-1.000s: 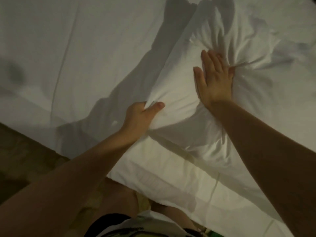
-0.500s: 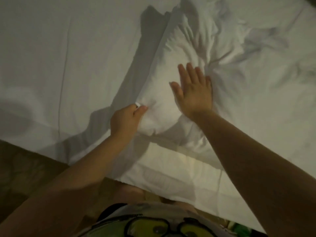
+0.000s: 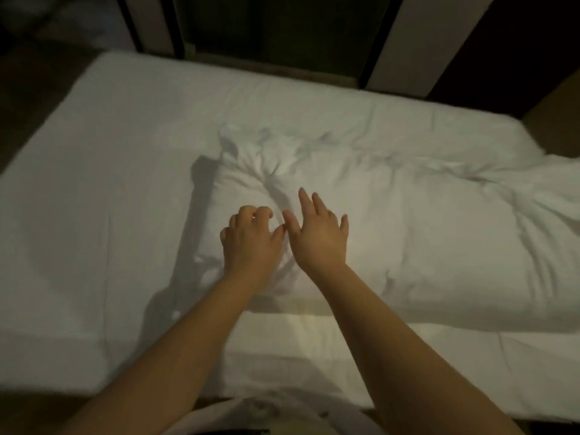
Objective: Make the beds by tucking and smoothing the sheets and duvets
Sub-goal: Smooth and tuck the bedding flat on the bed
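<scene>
Head view. A white duvet (image 3: 408, 246) lies crumpled across the centre and right of the frame on a bed covered with a white sheet (image 3: 103, 189). Its left end stops near mid-frame. The sheet lies flat and bare in the left half, and a lit strip of it runs along the near edge below the duvet.

Both forearms rise from the bottom edge and meet over the left end of the duvet. The left hand (image 3: 251, 243) is palm-down on the fabric with its fingers curled under. Whether they pinch cloth or merely rest there cannot be told. The right hand (image 3: 318, 238) is just beside it, the two thumbs almost touching. Its fingers are straight and spread, grasping nothing, and it is held flat at the duvet's surface.

Creases radiate through the duvet above the hands and out to the right. Dark and pale upright panels (image 3: 276, 29) stand beyond the far edge, at top centre. A pale garment (image 3: 260, 409) shows at bottom centre.
</scene>
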Demonstrator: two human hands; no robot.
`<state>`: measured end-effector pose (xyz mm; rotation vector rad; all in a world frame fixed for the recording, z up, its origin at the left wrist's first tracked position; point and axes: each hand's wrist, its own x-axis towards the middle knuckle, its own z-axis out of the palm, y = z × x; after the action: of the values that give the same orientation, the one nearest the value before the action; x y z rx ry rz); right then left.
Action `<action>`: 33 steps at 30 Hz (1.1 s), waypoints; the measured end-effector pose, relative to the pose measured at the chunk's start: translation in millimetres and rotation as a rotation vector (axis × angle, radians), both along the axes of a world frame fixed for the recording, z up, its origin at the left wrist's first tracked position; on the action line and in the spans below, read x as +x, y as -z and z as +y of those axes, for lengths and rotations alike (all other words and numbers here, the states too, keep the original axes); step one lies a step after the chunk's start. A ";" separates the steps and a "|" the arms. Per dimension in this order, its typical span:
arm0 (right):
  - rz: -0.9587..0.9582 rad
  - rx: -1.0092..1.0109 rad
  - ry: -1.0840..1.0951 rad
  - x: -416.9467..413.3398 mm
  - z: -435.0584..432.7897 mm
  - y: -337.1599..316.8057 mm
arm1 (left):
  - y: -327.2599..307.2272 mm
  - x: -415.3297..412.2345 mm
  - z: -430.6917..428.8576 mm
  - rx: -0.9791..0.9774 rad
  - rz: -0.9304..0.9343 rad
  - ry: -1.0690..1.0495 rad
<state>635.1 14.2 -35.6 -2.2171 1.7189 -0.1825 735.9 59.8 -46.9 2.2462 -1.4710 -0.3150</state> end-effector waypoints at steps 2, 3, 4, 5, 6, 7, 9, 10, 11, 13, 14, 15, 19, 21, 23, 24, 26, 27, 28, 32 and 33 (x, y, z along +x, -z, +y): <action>-0.005 -0.066 0.046 -41.6 4.2 -28.2 | -26.9 -43.7 -0.6 -0.096 -0.004 0.049; -0.012 -0.109 0.071 -65.9 7.3 -42.0 | -38.5 -67.9 0.5 -0.139 -0.006 0.079; -0.024 -0.148 0.097 -90.9 11.7 -54.6 | -48.0 -92.9 1.9 -0.165 -0.015 0.112; -0.038 -0.185 0.121 -116.1 17.6 -65.8 | -57.1 -118.8 3.7 -0.182 -0.031 0.144; -0.046 -0.216 0.138 -140.7 24.8 -75.8 | -64.5 -144.4 6.8 -0.196 -0.045 0.173; -0.046 -0.238 0.148 -166.2 33.9 -85.0 | -71.9 -171.6 12.0 -0.209 -0.050 0.194; -0.042 -0.263 0.173 -218.8 52.3 -100.0 | -84.5 -226.2 24.8 -0.228 -0.036 0.223; -0.043 -0.271 0.195 -244.8 59.7 -106.1 | -89.4 -251.1 31.0 -0.234 -0.030 0.235; -0.044 -0.283 0.225 -271.1 66.4 -111.9 | -93.7 -274.8 36.8 -0.234 -0.030 0.249; -0.041 -0.315 0.289 -321.9 77.3 -121.2 | -101.8 -318.0 43.5 -0.228 -0.037 0.285; -0.045 -0.322 0.316 -344.9 81.6 -124.7 | -106.3 -337.4 44.4 -0.226 -0.039 0.306; -0.055 -0.320 0.340 -366.2 85.0 -127.7 | -110.9 -355.9 44.0 -0.226 -0.041 0.324; -0.116 -0.306 0.431 -438.8 83.5 -130.3 | -122.9 -426.6 25.3 -0.247 -0.051 0.396; -0.146 -0.305 0.476 -468.2 71.8 -124.7 | -123.4 -458.8 8.3 -0.250 -0.065 0.444; -0.172 -0.292 0.510 -494.1 52.8 -115.4 | -120.0 -486.2 -15.9 -0.252 -0.073 0.482; -0.179 -0.283 0.517 -506.5 40.8 -109.4 | -116.9 -498.1 -30.3 -0.252 -0.073 0.493; -0.174 -0.270 0.525 -531.8 11.7 -94.6 | -108.0 -520.1 -61.8 -0.248 -0.058 0.508; -0.168 -0.264 0.534 -545.2 -5.2 -86.8 | -102.4 -531.2 -79.6 -0.245 -0.041 0.518; -0.161 -0.258 0.545 -558.6 -21.6 -79.4 | -96.5 -541.4 -97.0 -0.239 -0.022 0.528; -0.241 -0.257 0.515 -612.6 -86.9 -60.1 | -70.3 -586.5 -168.8 -0.173 0.040 0.560; -0.286 -0.271 0.494 -623.8 -102.0 -57.3 | -64.0 -597.0 -184.9 -0.151 0.049 0.570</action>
<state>11.3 -87.8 21.7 -1.7690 2.1326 -0.8476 139.0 -125.1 17.1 1.6547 -2.0132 -0.4089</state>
